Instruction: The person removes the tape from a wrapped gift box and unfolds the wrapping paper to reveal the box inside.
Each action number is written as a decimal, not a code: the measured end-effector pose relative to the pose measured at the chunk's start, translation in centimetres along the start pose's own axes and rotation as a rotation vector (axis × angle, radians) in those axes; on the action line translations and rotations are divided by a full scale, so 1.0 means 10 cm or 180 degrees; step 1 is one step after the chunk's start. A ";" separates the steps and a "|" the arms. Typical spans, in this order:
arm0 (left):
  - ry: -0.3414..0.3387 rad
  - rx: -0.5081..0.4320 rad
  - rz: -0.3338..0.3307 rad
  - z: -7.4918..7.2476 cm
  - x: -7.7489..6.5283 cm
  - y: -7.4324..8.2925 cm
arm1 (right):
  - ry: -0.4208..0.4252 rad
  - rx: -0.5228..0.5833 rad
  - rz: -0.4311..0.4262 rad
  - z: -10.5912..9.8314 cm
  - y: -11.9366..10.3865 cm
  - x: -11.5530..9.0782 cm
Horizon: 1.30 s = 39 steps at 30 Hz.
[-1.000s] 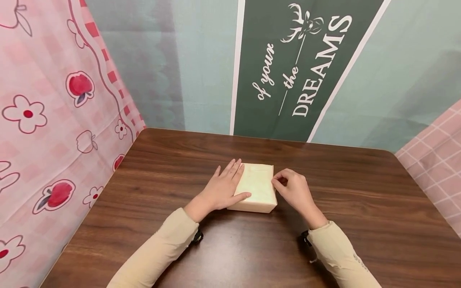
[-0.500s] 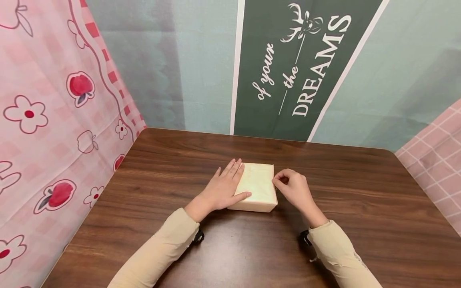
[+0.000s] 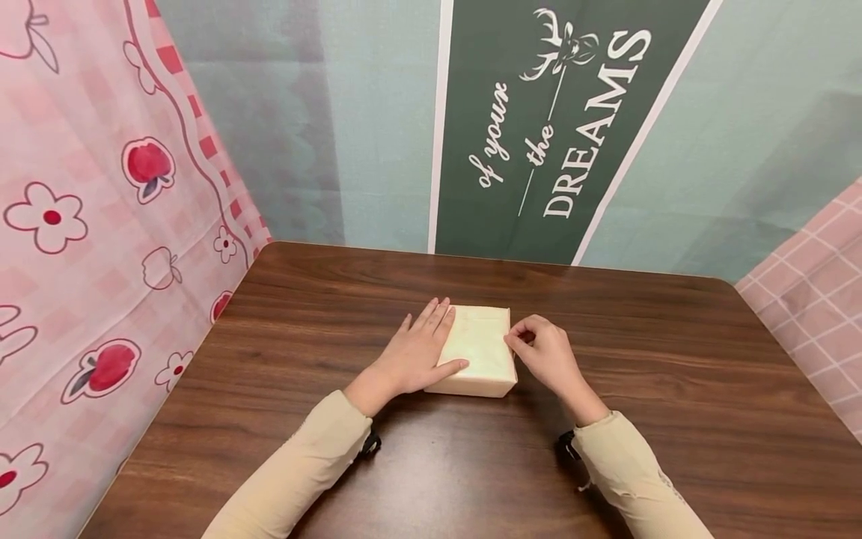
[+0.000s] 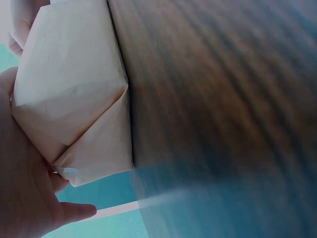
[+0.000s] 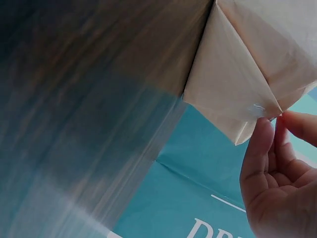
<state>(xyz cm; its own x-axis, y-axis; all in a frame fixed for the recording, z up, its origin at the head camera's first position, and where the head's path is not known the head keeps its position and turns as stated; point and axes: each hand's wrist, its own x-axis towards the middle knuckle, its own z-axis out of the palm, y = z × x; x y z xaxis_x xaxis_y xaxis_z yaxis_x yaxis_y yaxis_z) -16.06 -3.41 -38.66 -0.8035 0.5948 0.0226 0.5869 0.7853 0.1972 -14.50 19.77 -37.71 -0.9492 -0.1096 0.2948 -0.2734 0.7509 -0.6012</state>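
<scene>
A box-shaped parcel wrapped in plain cream paper lies flat in the middle of the table. My left hand rests on its left side with the fingers straight and the thumb across the top. At the right end, my right hand pinches the edge of a folded paper flap between thumb and forefinger. A small shiny patch, apparently clear tape, sits on that flap right by the fingertips. In the left wrist view, the other end has a triangular fold with a similar shiny spot near its tip.
A dark wood-grain table stretches around the parcel on all sides. Behind it hangs a green and blue cloth with white lettering. Pink patterned cloths hang at the left and right.
Both hands stay almost where they were on the parcel. The whole head view has shifted very slightly; the right fingers keep at the right edge.
</scene>
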 end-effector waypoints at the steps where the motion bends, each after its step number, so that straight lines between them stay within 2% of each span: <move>1: 0.0013 -0.0002 0.0004 0.00 0.00 0.00 | -0.0020 0.0032 0.0023 0.00 0.00 0.00; 9: 0.0002 -0.0022 0.0021 -0.01 -0.01 0.00 | -0.0203 0.0637 0.0542 -0.01 0.00 -0.02; 12: -0.0020 -0.0019 0.0013 -0.01 0.00 0.00 | -0.0203 0.0801 0.0651 -0.01 0.00 -0.03; 17: -0.0004 -0.0025 0.0021 0.00 -0.01 0.00 | -0.0204 0.1021 0.0806 -0.02 0.03 -0.03; 22: 0.0024 -0.0033 0.0036 0.01 0.00 -0.01 | -0.0175 0.1074 0.0949 -0.06 0.09 -0.04; 25: 0.0025 -0.0031 0.0031 0.00 -0.01 -0.01 | -0.0147 0.0897 0.0951 -0.12 0.13 -0.05; 33: 0.0056 -0.0061 0.0056 -0.03 0.00 -0.01 | -0.0164 -0.0105 0.0715 -0.28 0.28 -0.08; 36: 0.0071 -0.0065 0.0047 -0.03 0.00 -0.01 | -0.0303 -0.0369 0.0668 -0.30 0.34 -0.07; 39: 0.0071 -0.0071 0.0055 -0.02 0.00 0.00 | -0.0570 -0.0504 0.0646 -0.30 0.39 -0.06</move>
<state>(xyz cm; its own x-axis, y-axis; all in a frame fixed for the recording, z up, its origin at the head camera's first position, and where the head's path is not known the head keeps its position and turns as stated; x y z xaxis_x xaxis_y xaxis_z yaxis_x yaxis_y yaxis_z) -16.05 -3.49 -38.49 -0.7954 0.6041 0.0481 0.5986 0.7707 0.2183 -14.58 24.70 -38.02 -0.9981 -0.0495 0.0368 -0.0613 0.8597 -0.5072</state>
